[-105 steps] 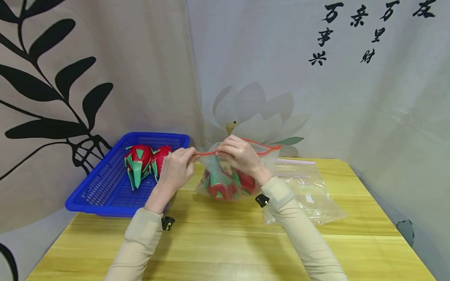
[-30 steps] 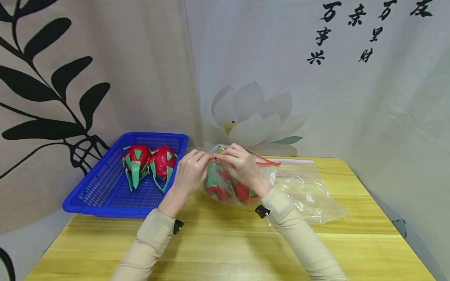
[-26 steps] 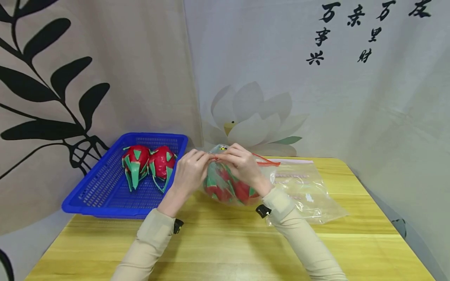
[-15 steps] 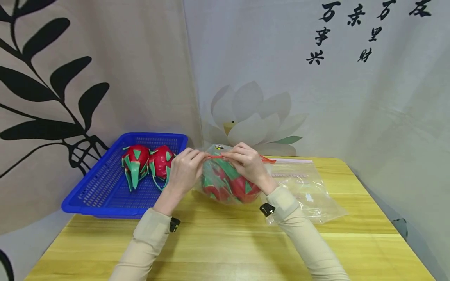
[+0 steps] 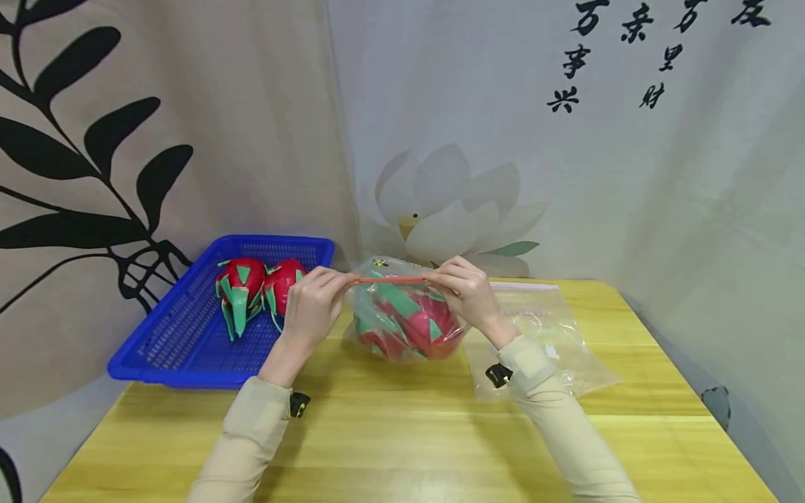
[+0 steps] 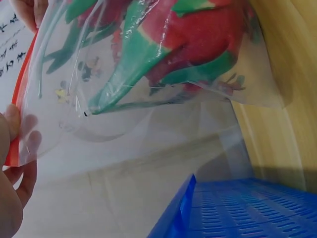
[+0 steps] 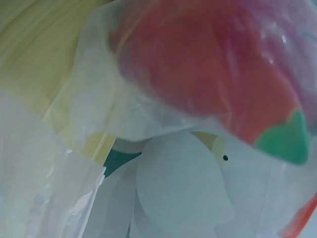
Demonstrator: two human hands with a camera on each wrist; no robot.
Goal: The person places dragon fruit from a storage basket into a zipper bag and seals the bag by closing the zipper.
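A clear zip bag [image 5: 371,307] with red and green dragon fruits [image 5: 434,328] inside stands at the table's back middle. My left hand [image 5: 314,300] pinches the left end of its red zip strip [image 5: 393,280]. At the other end, my right hand [image 5: 468,293] pinches the strip too, and it runs straight between them. In the left wrist view, thumb and fingers [image 6: 27,183] of the left hand lie on either side of the red edge. The right wrist view shows a dragon fruit [image 7: 198,64] through the plastic; the right hand is out of that view.
On the left is a blue basket [image 5: 189,349] with two dragon fruits [image 5: 243,286] in it. A second clear zip bag [image 5: 566,335] lies flat on the wooden table [image 5: 409,433], right of the filled one. A printed curtain [image 5: 264,140] hangs behind.
My hands came together at the middle of the red strip, then drew apart, left hand leftward and right hand rightward. The strip between them now stretches straight.
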